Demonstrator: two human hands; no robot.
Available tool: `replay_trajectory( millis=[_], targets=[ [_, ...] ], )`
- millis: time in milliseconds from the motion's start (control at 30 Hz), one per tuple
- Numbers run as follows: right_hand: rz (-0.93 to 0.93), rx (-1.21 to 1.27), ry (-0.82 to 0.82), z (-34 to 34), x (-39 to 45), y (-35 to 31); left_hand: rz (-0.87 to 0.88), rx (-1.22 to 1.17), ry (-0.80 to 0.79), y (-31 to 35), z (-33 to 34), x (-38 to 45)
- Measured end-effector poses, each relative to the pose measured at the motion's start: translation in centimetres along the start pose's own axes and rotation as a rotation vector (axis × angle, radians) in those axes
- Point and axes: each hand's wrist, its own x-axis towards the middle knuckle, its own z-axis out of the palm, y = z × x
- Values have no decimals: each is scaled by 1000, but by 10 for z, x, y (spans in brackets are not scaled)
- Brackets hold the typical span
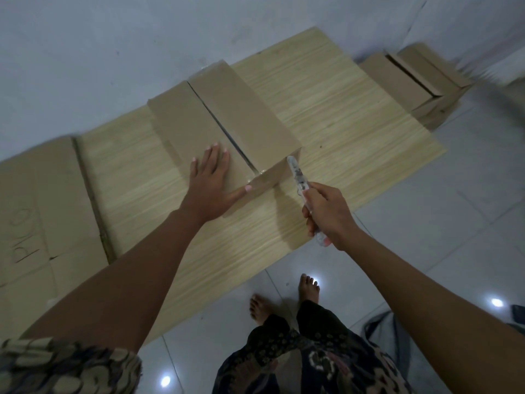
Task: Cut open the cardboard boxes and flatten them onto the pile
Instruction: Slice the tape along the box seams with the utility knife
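Observation:
A closed brown cardboard box (244,109) stands on a light wood-grain board (341,109), its top flaps meeting along a dark centre seam. My left hand (210,177) lies flat on the near part of the box top, fingers spread, thumb at the near edge. My right hand (329,214) grips a clear-handled utility knife (298,177); the blade tip touches the box's near right corner. Flattened cardboard (37,211) with handwriting lies on the floor at the left.
More closed cardboard boxes (412,78) are stacked at the far right beside the board. A pale wall runs behind the board. Glossy white floor tiles lie to the right. My bare feet (284,297) stand near the board's front edge.

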Motion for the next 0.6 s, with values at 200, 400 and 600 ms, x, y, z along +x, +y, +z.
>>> replay_trajectory(
  millis=[200, 400, 600],
  targets=[
    [22, 45, -68, -9, 3, -4, 36, 17, 4, -3, 2, 0],
    [49, 93, -4, -1, 5, -2, 44, 56, 7, 0, 5, 3],
    [48, 127, -30, 1, 5, -1, 45, 66, 14, 2, 4, 2]
  ],
)
